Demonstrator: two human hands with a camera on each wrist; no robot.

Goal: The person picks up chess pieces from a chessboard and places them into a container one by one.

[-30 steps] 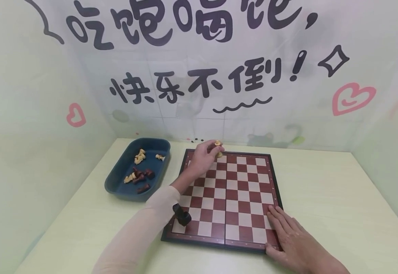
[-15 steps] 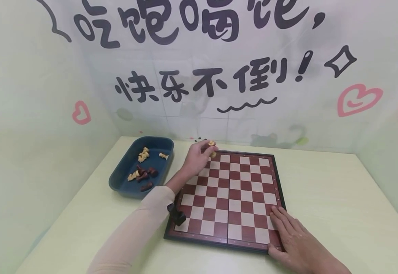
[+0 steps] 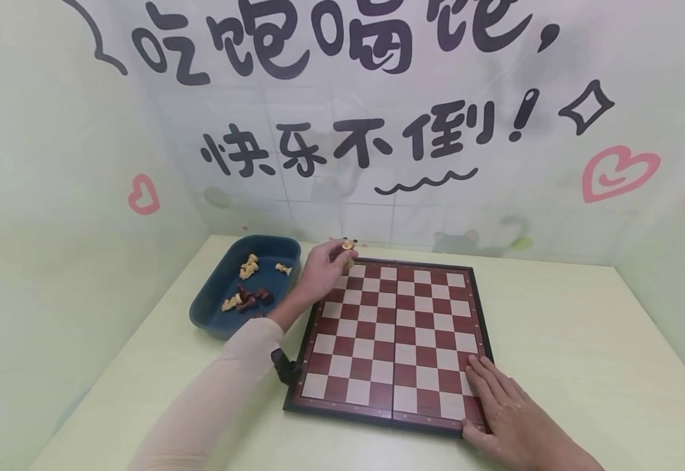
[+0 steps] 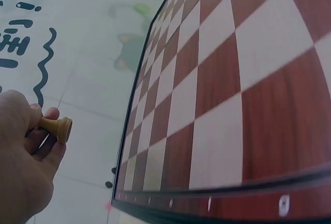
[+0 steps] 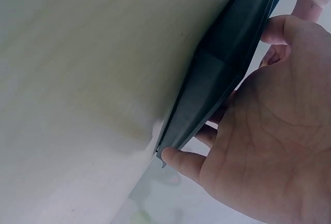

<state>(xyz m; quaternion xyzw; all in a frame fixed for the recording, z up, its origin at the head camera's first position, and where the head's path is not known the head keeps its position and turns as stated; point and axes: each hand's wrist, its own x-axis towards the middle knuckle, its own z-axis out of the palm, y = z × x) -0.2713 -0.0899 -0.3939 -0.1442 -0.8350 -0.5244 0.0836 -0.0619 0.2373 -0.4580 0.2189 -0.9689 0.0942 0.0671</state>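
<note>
In the head view, my left hand (image 3: 320, 269) pinches a pale wooden chess piece (image 3: 347, 246) above the far left corner of the chessboard (image 3: 371, 356). The left wrist view shows the piece's flared round end (image 4: 63, 129) sticking out past my fingers; which piece it is I cannot tell. My right hand (image 3: 513, 418) rests on the near right corner of the board, its fingers extended over the edge squares. Seen from the right wrist, this hand (image 5: 274, 125) lies along the board's dark side (image 5: 217, 61).
Left of the board stands a blue tray (image 3: 205, 320) with several loose pale chess pieces (image 3: 249, 267) and dark red ones (image 3: 252, 299). A printed wall sheet (image 3: 342, 209) rises behind the table. A black wrist mount (image 3: 284, 366) sits on my left forearm.
My left hand has moved left along the board's far edge, toward the tray, still holding the chess piece. My right hand has stayed on the board's corner. The head view has shifted slightly.
</note>
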